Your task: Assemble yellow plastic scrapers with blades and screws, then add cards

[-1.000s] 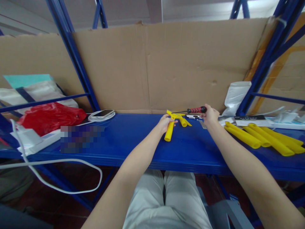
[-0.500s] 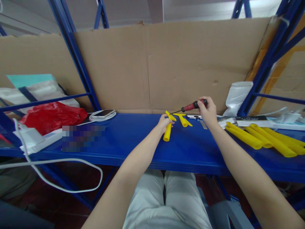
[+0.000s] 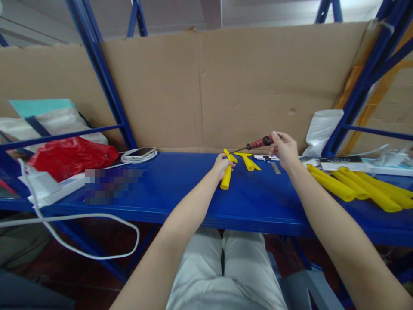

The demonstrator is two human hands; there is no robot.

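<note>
My left hand (image 3: 222,165) is closed around a yellow tube piece (image 3: 226,178) with a short crossing part at its top, held over the blue shelf (image 3: 180,193). In my right hand (image 3: 284,148) is a screwdriver (image 3: 260,143) with a red and black handle, gripped near the handle's end. Its thin shaft slants down to the left, and the tip reaches the top of the yellow piece; whether it sits in a screw is too small to tell. A second yellow tube piece (image 3: 248,163) of similar shape lies just right of my left hand.
Several yellow tubes (image 3: 364,185) lie at the right. A flat metal strip (image 3: 275,168) rests below my right hand. At the left are a phone (image 3: 143,152) on a coiled white cable, a red plastic bag (image 3: 75,158) and a power strip (image 3: 64,191). Cardboard (image 3: 155,94) stands behind.
My right hand has shifted slightly right and its fingers have changed position on the screwdriver handle. The left hand and the yellow piece stay nearly still.
</note>
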